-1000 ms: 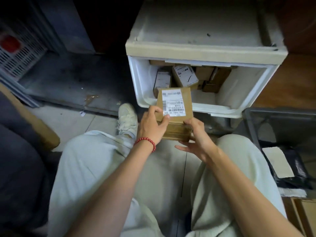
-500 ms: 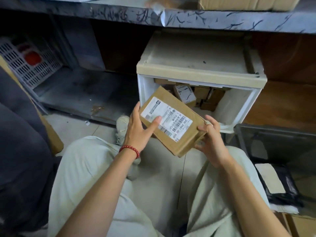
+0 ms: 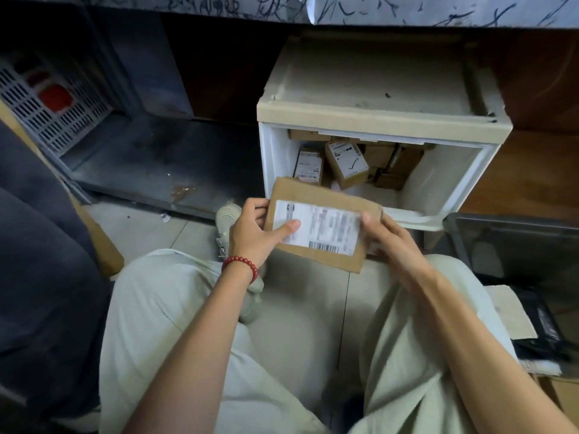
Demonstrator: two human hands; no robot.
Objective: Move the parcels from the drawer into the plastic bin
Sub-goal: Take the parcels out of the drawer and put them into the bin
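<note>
A flat brown cardboard parcel (image 3: 319,195) with a white shipping label faces up in front of the open white drawer (image 3: 438,195). My left hand (image 3: 253,236) grips its left edge, thumb lying on the label. My right hand (image 3: 391,242) holds its right edge, thumb on the label's corner. Several small brown parcels (image 3: 346,164) lie at the back of the drawer. The dark plastic bin (image 3: 513,236) stands at the right, with a black bag and a label-bearing parcel (image 3: 513,311) inside.
My knees in pale trousers fill the lower frame, with a pale shoe (image 3: 227,220) on the tiled floor. A grey perforated crate (image 3: 47,111) stands far left. A marbled tabletop edge (image 3: 376,10) overhangs the drawer unit. A cardboard box corner (image 3: 564,399) sits lower right.
The parcel has turned from tilted to nearly level, label up, and both hands have shifted to its side edges. The view has dipped slightly toward the drawer.
</note>
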